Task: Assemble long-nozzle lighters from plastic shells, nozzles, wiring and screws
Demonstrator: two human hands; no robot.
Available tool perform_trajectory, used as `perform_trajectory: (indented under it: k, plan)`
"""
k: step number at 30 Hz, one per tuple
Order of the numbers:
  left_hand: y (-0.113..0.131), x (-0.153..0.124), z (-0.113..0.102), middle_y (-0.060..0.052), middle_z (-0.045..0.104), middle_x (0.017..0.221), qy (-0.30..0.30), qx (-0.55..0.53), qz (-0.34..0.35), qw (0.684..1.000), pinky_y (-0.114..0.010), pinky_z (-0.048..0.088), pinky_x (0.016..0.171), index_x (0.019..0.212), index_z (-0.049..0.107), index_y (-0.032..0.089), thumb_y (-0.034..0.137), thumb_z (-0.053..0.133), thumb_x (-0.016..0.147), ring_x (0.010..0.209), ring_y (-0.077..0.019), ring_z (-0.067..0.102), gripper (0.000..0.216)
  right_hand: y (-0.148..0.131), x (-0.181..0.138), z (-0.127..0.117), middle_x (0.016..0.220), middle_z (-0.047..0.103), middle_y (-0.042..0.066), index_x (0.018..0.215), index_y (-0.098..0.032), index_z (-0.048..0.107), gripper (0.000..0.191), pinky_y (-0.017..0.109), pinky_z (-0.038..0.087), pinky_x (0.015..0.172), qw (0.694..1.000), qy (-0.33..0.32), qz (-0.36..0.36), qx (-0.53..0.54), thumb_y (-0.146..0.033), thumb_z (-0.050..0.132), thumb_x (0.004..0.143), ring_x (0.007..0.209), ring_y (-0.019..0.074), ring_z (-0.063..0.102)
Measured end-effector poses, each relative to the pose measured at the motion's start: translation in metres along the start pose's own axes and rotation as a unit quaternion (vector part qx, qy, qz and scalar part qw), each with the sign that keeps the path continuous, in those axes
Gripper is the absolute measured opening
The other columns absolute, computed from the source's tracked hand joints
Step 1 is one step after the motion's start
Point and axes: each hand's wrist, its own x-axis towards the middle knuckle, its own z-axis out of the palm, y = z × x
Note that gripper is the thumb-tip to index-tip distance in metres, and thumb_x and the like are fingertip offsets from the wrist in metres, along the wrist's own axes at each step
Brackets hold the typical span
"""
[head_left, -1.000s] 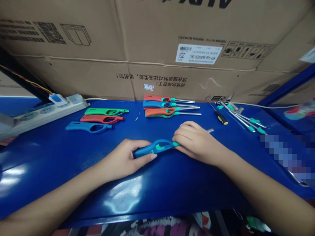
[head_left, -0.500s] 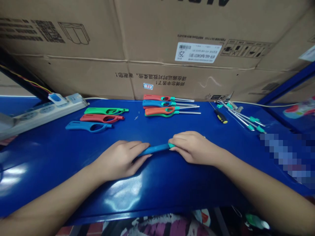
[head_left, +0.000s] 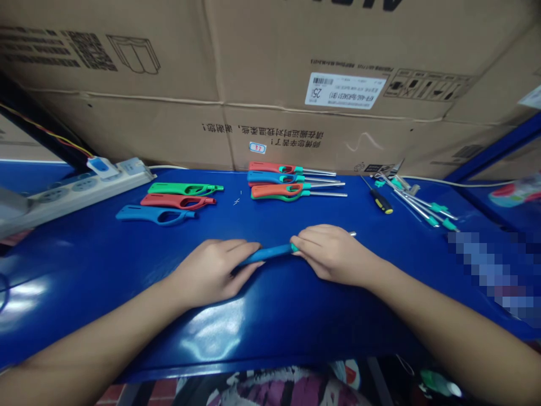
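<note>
A blue stick lighter (head_left: 270, 253) with a teal collar lies on edge on the blue table (head_left: 296, 304), held at both ends. My left hand (head_left: 211, 273) is closed over its handle end. My right hand (head_left: 332, 252) is closed over the front end, and the metal tip pokes out past it. Beyond them lie three finished lighters (head_left: 291, 181) with metal tubes, in red, blue and orange-green.
Three empty handle shells (head_left: 169, 202), green, red and blue, lie at the left. A white power strip (head_left: 71, 189) sits far left. A black-yellow screwdriver (head_left: 380, 200) and several metal tubes with teal ends (head_left: 422, 208) lie at the right. Cardboard boxes (head_left: 270, 84) wall the back.
The lighter has been turned from lying flat with its trigger loop showing to standing on edge. Both hands stayed on it and pressed closer together.
</note>
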Motion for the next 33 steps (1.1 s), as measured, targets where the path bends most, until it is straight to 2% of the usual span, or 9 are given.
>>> perform_trajectory:
  k: [4,8,13,16,20,23,25,28,33]
  plan:
    - [0.006,0.007,-0.001,-0.004,0.074,0.098,-0.001,0.088,-0.050,0.995,-0.032,0.049,0.066,0.121,0.064,0.022,0.036,0.051,0.101,0.077,-0.0213,0.070,0.028,0.008,0.002,-0.011,0.091,0.070,0.009,0.111,-0.013,0.065,0.022,0.032,0.046,0.068,0.996,-0.059,0.068,0.006,-0.023,0.047,0.102,0.079,0.0202,0.063]
    - [0.003,0.012,-0.002,-0.007,0.067,0.118,-0.053,0.049,-0.115,0.991,-0.035,0.052,0.082,0.133,0.057,0.024,0.050,0.049,0.100,0.102,-0.0261,0.067,0.043,0.020,0.000,-0.020,0.091,0.067,0.007,0.096,-0.017,0.062,0.012,0.031,0.042,0.067,0.980,-0.130,0.149,-0.001,-0.023,0.052,0.099,0.083,0.0211,0.062]
    - [-0.009,0.011,0.000,-0.006,0.062,0.117,-0.086,-0.022,-0.144,0.986,-0.034,0.053,0.080,0.128,0.059,0.026,0.051,0.052,0.098,0.095,-0.0229,0.066,0.040,0.034,-0.004,-0.023,0.089,0.064,0.003,0.091,-0.020,0.060,0.008,0.027,0.038,0.062,0.969,-0.160,0.171,0.078,-0.026,0.058,0.094,0.078,0.0175,0.058]
    - [-0.010,0.011,-0.002,-0.006,0.060,0.120,-0.083,-0.046,-0.142,0.985,-0.033,0.053,0.079,0.130,0.058,0.026,0.046,0.055,0.096,0.095,-0.0222,0.065,0.039,0.038,-0.006,-0.024,0.088,0.063,0.003,0.092,-0.020,0.062,0.007,0.027,0.041,0.065,0.966,-0.164,0.157,0.122,-0.027,0.061,0.091,0.077,0.0168,0.057]
    - [-0.011,0.012,-0.007,-0.007,0.060,0.119,-0.085,-0.059,-0.132,0.986,-0.034,0.053,0.081,0.127,0.061,0.023,0.040,0.057,0.095,0.094,-0.0220,0.063,0.036,0.044,-0.006,-0.026,0.103,0.066,0.007,0.106,-0.020,0.064,0.022,0.033,0.049,0.081,0.971,-0.122,0.140,0.150,-0.032,0.066,0.087,0.091,0.0201,0.062]
    - [-0.013,0.011,-0.007,-0.007,0.060,0.117,-0.082,-0.069,-0.134,0.985,-0.034,0.052,0.081,0.122,0.062,0.023,0.039,0.057,0.094,0.092,-0.0219,0.063,0.032,0.053,-0.008,-0.025,0.116,0.065,0.008,0.110,-0.022,0.065,0.024,0.037,0.049,0.095,0.965,-0.093,0.236,0.067,-0.033,0.062,0.089,0.109,0.0237,0.061]
    - [-0.015,0.010,-0.005,-0.007,0.059,0.112,-0.078,-0.086,-0.146,0.982,-0.034,0.051,0.077,0.118,0.063,0.022,0.040,0.059,0.093,0.086,-0.0206,0.062,0.031,0.062,-0.012,-0.025,0.126,0.060,0.013,0.120,-0.021,0.061,0.032,0.042,0.047,0.098,0.927,-0.090,0.364,-0.026,-0.033,0.058,0.091,0.119,0.0295,0.057]
    - [-0.019,0.010,0.000,-0.004,0.056,0.099,-0.070,-0.122,-0.166,0.976,-0.033,0.050,0.070,0.112,0.064,0.020,0.042,0.061,0.090,0.076,-0.0181,0.058,0.031,0.077,-0.023,-0.028,0.132,0.049,0.030,0.136,-0.005,0.048,0.052,0.054,0.046,0.094,0.851,-0.083,0.508,-0.108,-0.032,0.056,0.092,0.125,0.0436,0.050]
    - [-0.021,0.013,0.004,-0.002,0.052,0.094,-0.047,-0.142,-0.166,0.975,-0.032,0.049,0.069,0.110,0.065,0.019,0.040,0.063,0.088,0.074,-0.0167,0.056,0.031,0.095,-0.037,-0.035,0.136,0.046,0.037,0.133,0.003,0.049,0.054,0.057,0.045,0.098,0.747,-0.105,0.638,-0.156,-0.028,0.063,0.091,0.130,0.0484,0.045]
